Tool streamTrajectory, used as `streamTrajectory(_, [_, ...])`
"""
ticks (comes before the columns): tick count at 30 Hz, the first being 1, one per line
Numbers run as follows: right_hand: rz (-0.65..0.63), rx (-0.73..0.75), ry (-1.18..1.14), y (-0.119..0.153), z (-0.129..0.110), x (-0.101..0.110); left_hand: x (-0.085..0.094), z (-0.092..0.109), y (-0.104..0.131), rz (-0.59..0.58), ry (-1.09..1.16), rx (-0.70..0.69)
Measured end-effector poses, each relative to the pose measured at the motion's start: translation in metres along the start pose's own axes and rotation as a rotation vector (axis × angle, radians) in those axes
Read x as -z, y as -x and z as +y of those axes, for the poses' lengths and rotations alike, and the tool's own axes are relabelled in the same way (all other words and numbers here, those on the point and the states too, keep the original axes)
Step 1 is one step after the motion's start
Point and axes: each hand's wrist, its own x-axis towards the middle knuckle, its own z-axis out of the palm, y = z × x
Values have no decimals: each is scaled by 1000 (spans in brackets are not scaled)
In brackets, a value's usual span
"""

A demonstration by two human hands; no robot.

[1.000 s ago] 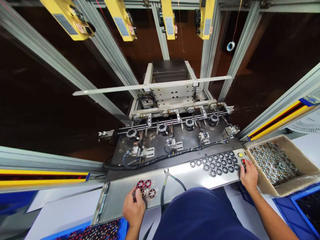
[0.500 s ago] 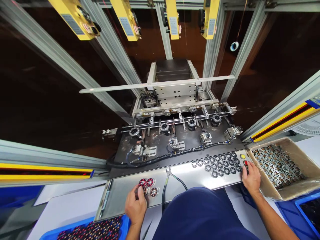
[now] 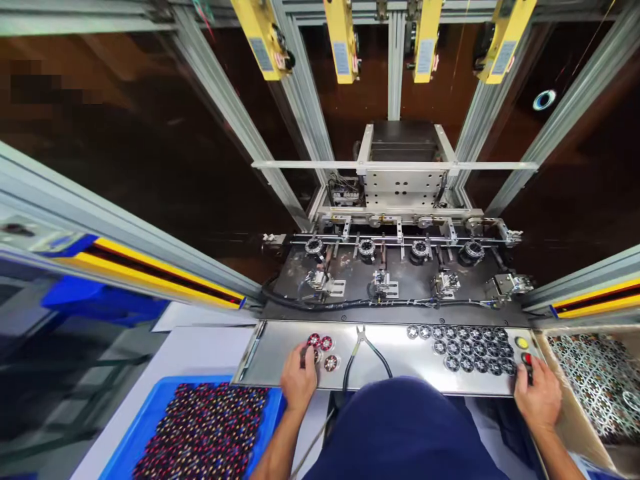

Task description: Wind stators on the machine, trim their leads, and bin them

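Note:
My left hand [image 3: 299, 377] rests at the left part of the metal front panel [image 3: 273, 353], fingers curled by a small dark piece I cannot make out. Close beside it lie red-wound round motor cores [image 3: 326, 343] and a brownish one [image 3: 331, 363]. On the panel's right end, my right hand [image 3: 539, 395] is closed about another dark piece, just below a red button [image 3: 527, 359] and a yellow button [image 3: 521, 343]. Rows of black round cores [image 3: 467, 349] sit left of that hand. Cutting pliers [image 3: 361, 337] with dark handles lie mid-panel.
Behind the panel stands a machine bed [image 3: 350, 267] with several round fixtures [image 3: 367, 249] and cables. A blue tray [image 3: 165, 387] of wound cores is at lower left, a box [image 3: 575, 407] of metal cores at right. Yellow light bars [image 3: 165, 273] flank the opening.
The camera view has swung left, so the scene sits further right and more of the blue tray shows. Both hands stay at the same places on the panel.

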Motion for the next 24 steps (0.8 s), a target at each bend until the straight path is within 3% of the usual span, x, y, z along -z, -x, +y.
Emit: streamTrajectory(24, [22,4,38,3,-2,0,3,0,0,13,2,-39])
